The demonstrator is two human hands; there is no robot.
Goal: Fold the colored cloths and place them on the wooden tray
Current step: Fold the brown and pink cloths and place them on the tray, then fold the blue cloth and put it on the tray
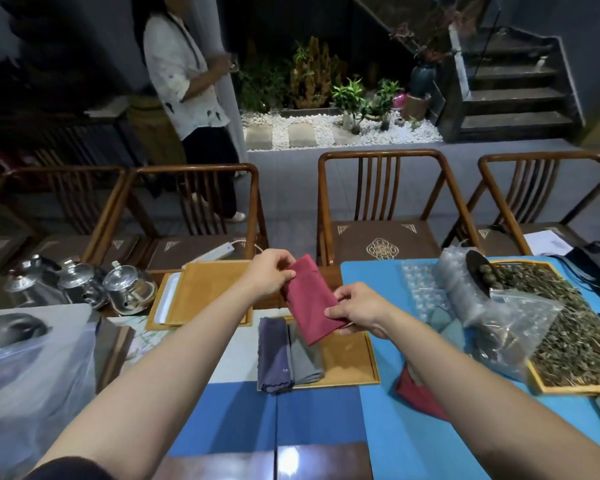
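Dim light covered the room beyond the table: four wooden chairs stood along the far edge, a bed of white pebbles with potted plants lay behind them, stairs rose at the right, and a person in a pale shirt stood at the left. On the table, a blue mat covered the near right portion.

I held a folded red cloth in the air above the wooden tray. My left hand pinched the cloth's far upper end with curled fingers and thumb. My right hand gripped its near lower edge, thumb on top and fingers underneath. The cloth hung tilted between the two hands, clear of the tray.

A folded purple cloth and a folded grey cloth lay side by side on the left part of the tray, touching each other; the purple one overhung the tray's near rim. A second red cloth lay on the blue mat, partly hidden under my right forearm.

Three glass teapots stood at the left. A second tray sat beyond the first. A tray of dried tea leaves with plastic bags occupied the right.
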